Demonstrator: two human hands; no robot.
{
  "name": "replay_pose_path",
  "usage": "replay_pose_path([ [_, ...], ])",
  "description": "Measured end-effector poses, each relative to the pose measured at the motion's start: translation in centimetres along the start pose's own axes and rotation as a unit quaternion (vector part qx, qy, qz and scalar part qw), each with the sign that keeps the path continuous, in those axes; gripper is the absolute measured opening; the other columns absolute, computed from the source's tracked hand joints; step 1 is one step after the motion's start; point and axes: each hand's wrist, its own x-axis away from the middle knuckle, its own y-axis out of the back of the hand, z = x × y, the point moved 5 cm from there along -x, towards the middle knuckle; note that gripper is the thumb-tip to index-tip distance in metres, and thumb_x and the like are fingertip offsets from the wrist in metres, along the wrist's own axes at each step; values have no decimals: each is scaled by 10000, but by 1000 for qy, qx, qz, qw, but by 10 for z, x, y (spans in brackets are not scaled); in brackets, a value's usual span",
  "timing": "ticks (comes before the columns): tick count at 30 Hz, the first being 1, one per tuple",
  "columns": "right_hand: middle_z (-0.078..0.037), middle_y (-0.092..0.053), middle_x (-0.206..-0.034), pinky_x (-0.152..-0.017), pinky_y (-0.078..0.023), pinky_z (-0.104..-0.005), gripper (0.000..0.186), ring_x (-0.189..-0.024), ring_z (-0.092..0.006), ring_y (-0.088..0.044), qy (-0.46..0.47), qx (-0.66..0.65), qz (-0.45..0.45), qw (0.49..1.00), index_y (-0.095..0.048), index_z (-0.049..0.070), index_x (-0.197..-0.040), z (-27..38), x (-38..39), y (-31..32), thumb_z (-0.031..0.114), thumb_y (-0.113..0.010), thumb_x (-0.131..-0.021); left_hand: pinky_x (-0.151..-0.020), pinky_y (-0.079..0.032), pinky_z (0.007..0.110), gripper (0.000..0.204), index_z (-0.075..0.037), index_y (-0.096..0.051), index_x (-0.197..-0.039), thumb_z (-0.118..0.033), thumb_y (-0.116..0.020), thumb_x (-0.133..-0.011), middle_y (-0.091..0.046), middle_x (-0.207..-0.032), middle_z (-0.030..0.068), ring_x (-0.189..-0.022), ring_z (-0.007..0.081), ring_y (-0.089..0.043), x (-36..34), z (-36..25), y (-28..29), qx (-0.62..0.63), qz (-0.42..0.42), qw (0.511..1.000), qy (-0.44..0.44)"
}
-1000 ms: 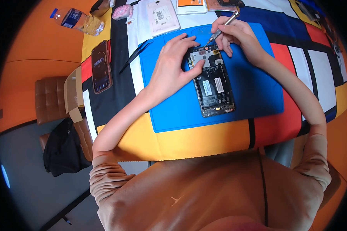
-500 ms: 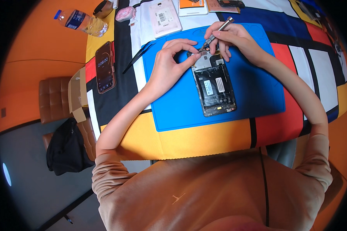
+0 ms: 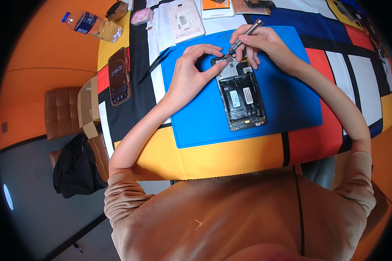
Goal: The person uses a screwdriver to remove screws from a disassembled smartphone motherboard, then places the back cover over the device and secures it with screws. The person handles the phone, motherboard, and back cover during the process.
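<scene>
On a colour-blocked tablecloth (image 3: 213, 161), a blue mat (image 3: 287, 104), likely for cushioning, bore the opened phone (image 3: 241, 104), its far end nearest my grip. My left hand (image 3: 190, 71), thumb and forefinger narrowed, seemingly steadied that end; I couldn't tell whether they pinched anything. My right hand (image 3: 272, 47) gripped a screwdriver (image 3: 247, 35), slanted toward it.

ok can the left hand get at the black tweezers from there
Probably yes: the black tweezers lie just left of the left hand, by the edge of the blue mat, with nothing visible between. It would likely have to leave the opened phone first.
</scene>
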Motion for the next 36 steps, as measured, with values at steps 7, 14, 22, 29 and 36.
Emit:
replay_pose_path([
  [7,-93,-718,-835,-490,-403,-174,350,-524,-73,-617,5,3,-3,1000,-656,51,-1144,0,0,1,354,-511,-1049,-1048,-432,378,162,-48,-749,-970,-168,-783,-866,-724,-1160,80,-1157,234,-620,-1,1,0,-17,3,1000,-12],
  [14,-90,-718,-834,-489,-401,-173,354,-523,-70,-615,-2,7,2,1000,-660,52,-1145,-1,-1,0,359,-512,-1048,-1045,-436,381,180,-51,-753,-971,-177,-799,-850,-727,-1155,82,-1159,236,-621,0,2,0,-10,-3,1000,-14],
  [22,-96,-726,-844,-491,-406,-169,366,-518,-71,-618,9,-2,8,1000,-669,56,-1151,0,-1,-1,372,-516,-1047,-1053,-428,374,187,-57,-751,-977,-183,-804,-849,-724,-1173,71,-1170,224,-619,1,2,0,-31,2,999,-21],
  [29,-110,-723,-848,-488,-413,-174,365,-513,-81,-615,5,7,9,1000,-650,37,-1145,1,-1,-1,350,-485,-1058,-1034,-448,399,156,-42,-754,-935,-169,-783,-850,-732,-1139,96,-1154,271,-619,0,3,1,-20,-10,999,-26],
  [36,-105,-730,-845,-490,-406,-170,367,-518,-73,-621,10,-10,9,1000,-668,48,-1145,1,-1,0,369,-522,-1043,-1037,-447,400,149,-42,-754,-926,-166,-784,-850,-734,-1132,98,-1157,268,-619,0,1,1,-22,-13,999,-20],
])
